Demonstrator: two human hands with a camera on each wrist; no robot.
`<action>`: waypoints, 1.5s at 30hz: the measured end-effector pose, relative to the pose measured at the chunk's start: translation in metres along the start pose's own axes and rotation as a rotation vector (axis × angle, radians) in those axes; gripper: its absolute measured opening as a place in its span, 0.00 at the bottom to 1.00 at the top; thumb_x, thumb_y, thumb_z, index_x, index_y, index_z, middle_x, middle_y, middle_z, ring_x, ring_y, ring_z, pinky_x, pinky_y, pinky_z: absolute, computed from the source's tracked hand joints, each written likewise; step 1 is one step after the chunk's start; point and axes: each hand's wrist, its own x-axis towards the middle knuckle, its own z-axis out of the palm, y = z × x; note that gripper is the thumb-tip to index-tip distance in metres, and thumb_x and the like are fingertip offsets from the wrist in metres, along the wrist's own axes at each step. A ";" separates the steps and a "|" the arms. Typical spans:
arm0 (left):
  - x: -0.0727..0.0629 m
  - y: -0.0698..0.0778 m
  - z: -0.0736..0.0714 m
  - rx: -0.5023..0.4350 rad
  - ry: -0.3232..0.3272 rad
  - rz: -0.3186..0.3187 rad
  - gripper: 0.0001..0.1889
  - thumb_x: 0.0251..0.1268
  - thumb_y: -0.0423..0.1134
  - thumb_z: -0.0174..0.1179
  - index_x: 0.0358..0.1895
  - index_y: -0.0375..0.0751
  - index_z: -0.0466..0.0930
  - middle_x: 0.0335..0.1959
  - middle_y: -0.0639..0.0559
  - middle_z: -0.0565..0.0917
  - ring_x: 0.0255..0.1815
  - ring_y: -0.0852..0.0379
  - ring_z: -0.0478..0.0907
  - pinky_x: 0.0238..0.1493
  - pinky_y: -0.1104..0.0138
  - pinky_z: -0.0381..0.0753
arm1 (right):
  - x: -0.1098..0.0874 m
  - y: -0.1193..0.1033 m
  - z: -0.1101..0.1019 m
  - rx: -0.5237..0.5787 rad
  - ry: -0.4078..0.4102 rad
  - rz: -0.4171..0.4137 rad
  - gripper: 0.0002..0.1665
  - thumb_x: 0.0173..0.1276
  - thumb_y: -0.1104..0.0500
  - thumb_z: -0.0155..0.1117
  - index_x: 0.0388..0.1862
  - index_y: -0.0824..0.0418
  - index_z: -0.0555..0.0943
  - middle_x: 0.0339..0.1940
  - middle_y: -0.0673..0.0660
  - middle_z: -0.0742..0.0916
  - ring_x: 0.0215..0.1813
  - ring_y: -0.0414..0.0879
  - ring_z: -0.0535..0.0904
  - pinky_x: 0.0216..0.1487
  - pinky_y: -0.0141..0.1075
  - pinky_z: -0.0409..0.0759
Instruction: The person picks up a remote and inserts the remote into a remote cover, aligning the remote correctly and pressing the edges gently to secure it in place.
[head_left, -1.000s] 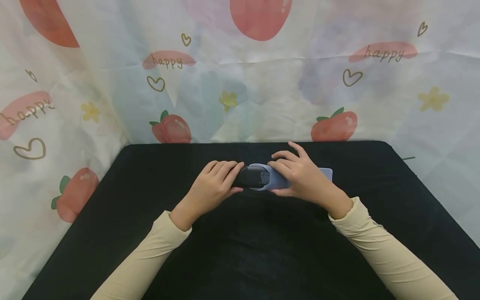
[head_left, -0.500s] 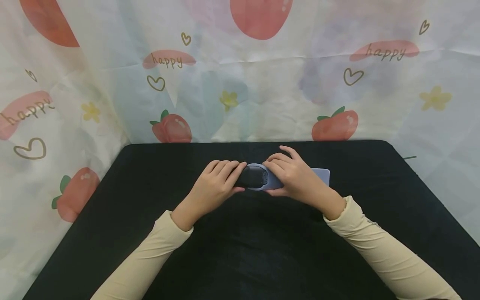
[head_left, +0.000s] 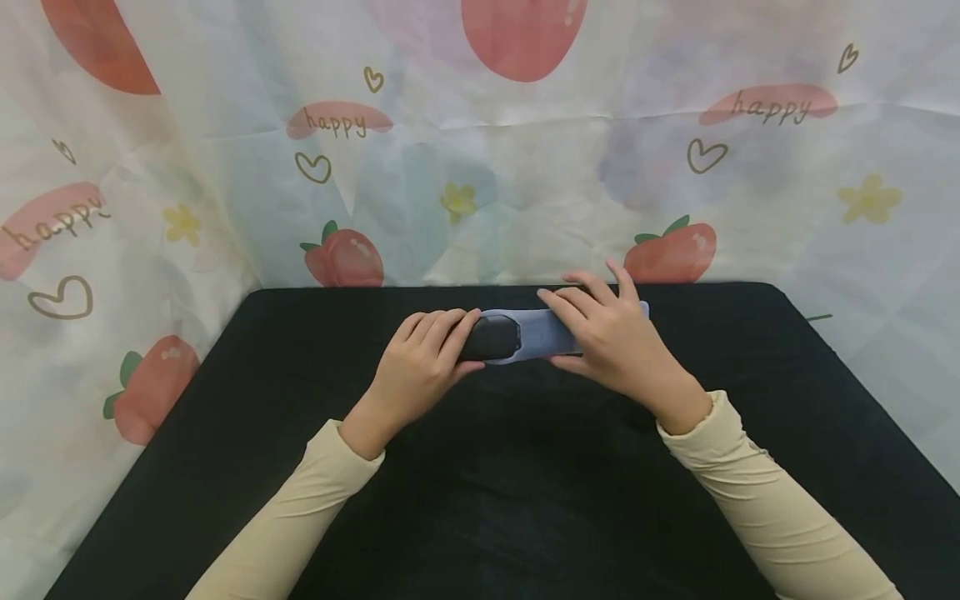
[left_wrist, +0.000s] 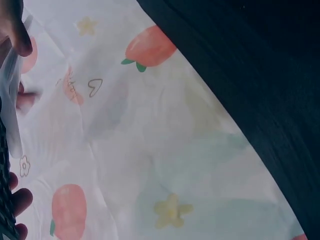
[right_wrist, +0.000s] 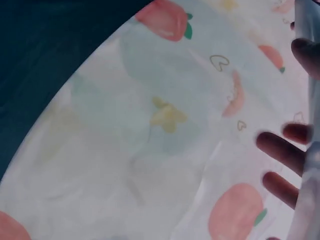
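Note:
A black, rounded thing (head_left: 493, 338) sits against a flat blue-grey piece (head_left: 538, 335); I cannot tell what kind of object they make up. My left hand (head_left: 416, 360) grips the black end, fingers over the far side and thumb at the near side. Over the blue-grey piece is my right hand (head_left: 626, 346), its fingers spread and fairly straight past the far edge, its thumb by the near edge. In the left wrist view, a black textured surface (left_wrist: 5, 185) shows at the left border. The right wrist view has the pale piece (right_wrist: 311, 170) edge-on, with outstretched fingers (right_wrist: 281, 150).
Black cloth covers the table (head_left: 525, 483). Behind it and on the left and right hangs a pale curtain (head_left: 540, 192) printed with fruit, hearts and flowers. Both forearms reach in from the near side in cream sleeves (head_left: 765, 483).
Both hands and the object have shifted slightly away from me. My right hand first moved left along the blue-grey piece, then back right, its fingers spreading and lifting. More of that piece now shows.

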 end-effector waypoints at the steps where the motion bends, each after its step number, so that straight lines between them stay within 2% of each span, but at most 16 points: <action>1: 0.000 0.000 0.000 0.002 0.004 0.001 0.32 0.51 0.56 0.66 0.55 0.38 0.78 0.43 0.47 0.81 0.43 0.52 0.79 0.48 0.62 0.77 | -0.001 0.001 0.000 -0.003 0.000 -0.001 0.49 0.27 0.47 0.85 0.52 0.64 0.78 0.42 0.60 0.86 0.53 0.55 0.76 0.61 0.64 0.62; 4: 0.001 0.000 0.001 0.004 0.003 0.019 0.31 0.52 0.56 0.65 0.55 0.37 0.78 0.43 0.47 0.81 0.43 0.53 0.79 0.48 0.62 0.77 | -0.002 0.002 0.002 -0.001 0.013 -0.030 0.43 0.25 0.48 0.86 0.42 0.66 0.81 0.36 0.60 0.87 0.47 0.54 0.79 0.60 0.62 0.66; 7: 0.002 0.002 0.002 0.011 -0.009 0.037 0.31 0.53 0.56 0.64 0.55 0.37 0.78 0.44 0.48 0.81 0.43 0.53 0.78 0.48 0.63 0.76 | 0.000 -0.001 0.004 0.002 0.033 -0.059 0.41 0.22 0.49 0.87 0.37 0.67 0.80 0.32 0.61 0.87 0.44 0.54 0.81 0.59 0.61 0.68; 14: 0.003 0.006 0.006 0.038 -0.018 0.048 0.31 0.54 0.57 0.63 0.55 0.38 0.78 0.44 0.48 0.81 0.43 0.53 0.78 0.48 0.62 0.76 | 0.007 -0.009 0.007 -0.037 0.026 -0.080 0.38 0.22 0.49 0.87 0.31 0.67 0.79 0.29 0.59 0.85 0.42 0.52 0.80 0.60 0.58 0.69; 21: 0.006 0.006 0.008 0.010 -0.024 0.024 0.30 0.53 0.56 0.65 0.55 0.39 0.78 0.44 0.48 0.81 0.43 0.53 0.78 0.48 0.62 0.76 | 0.009 -0.012 0.009 -0.043 0.040 -0.046 0.41 0.23 0.49 0.87 0.38 0.67 0.81 0.32 0.60 0.86 0.42 0.53 0.80 0.59 0.58 0.69; 28: 0.005 -0.005 0.002 -0.014 -0.128 -0.082 0.34 0.49 0.59 0.67 0.57 0.41 0.75 0.42 0.47 0.80 0.42 0.50 0.78 0.50 0.59 0.75 | 0.000 -0.002 0.007 0.018 0.094 0.048 0.43 0.24 0.53 0.87 0.46 0.63 0.81 0.32 0.59 0.86 0.41 0.55 0.80 0.57 0.59 0.70; 33: 0.005 -0.010 -0.002 -0.008 -0.175 -0.102 0.31 0.50 0.57 0.67 0.51 0.39 0.74 0.36 0.46 0.80 0.38 0.49 0.78 0.45 0.59 0.76 | -0.004 0.005 0.005 0.060 0.128 0.044 0.44 0.26 0.52 0.86 0.48 0.63 0.81 0.33 0.59 0.85 0.39 0.55 0.80 0.55 0.59 0.70; 36: 0.004 -0.011 -0.005 0.000 -0.167 -0.101 0.30 0.52 0.58 0.65 0.50 0.38 0.74 0.34 0.46 0.80 0.36 0.48 0.78 0.44 0.59 0.76 | -0.005 0.008 0.003 0.090 0.110 0.024 0.43 0.33 0.48 0.82 0.51 0.64 0.80 0.34 0.59 0.85 0.41 0.54 0.80 0.56 0.59 0.70; 39: 0.003 -0.014 -0.010 0.005 -0.130 -0.107 0.30 0.52 0.59 0.64 0.49 0.38 0.75 0.34 0.46 0.80 0.36 0.48 0.78 0.42 0.59 0.76 | -0.008 0.012 0.001 0.106 0.086 0.012 0.40 0.51 0.36 0.69 0.53 0.64 0.79 0.36 0.59 0.86 0.41 0.53 0.80 0.57 0.59 0.69; 41: 0.003 -0.016 -0.012 0.010 -0.107 -0.107 0.30 0.51 0.60 0.65 0.49 0.38 0.76 0.34 0.46 0.81 0.35 0.48 0.78 0.40 0.59 0.76 | -0.010 0.014 -0.002 0.109 0.076 0.004 0.39 0.56 0.34 0.62 0.52 0.64 0.79 0.36 0.59 0.86 0.41 0.52 0.80 0.57 0.58 0.69; 43: 0.003 -0.016 -0.015 0.012 -0.087 -0.106 0.31 0.49 0.61 0.66 0.48 0.38 0.77 0.34 0.46 0.81 0.34 0.48 0.78 0.39 0.58 0.76 | -0.012 0.016 -0.003 0.098 0.089 -0.008 0.38 0.55 0.35 0.64 0.50 0.65 0.79 0.35 0.59 0.86 0.40 0.52 0.81 0.56 0.57 0.70; 45: 0.004 -0.017 -0.016 0.022 -0.086 -0.110 0.32 0.48 0.62 0.66 0.47 0.38 0.77 0.33 0.46 0.81 0.34 0.48 0.78 0.39 0.58 0.75 | -0.012 0.017 -0.004 0.083 0.108 -0.018 0.38 0.47 0.40 0.72 0.49 0.66 0.79 0.34 0.60 0.85 0.39 0.52 0.81 0.55 0.56 0.71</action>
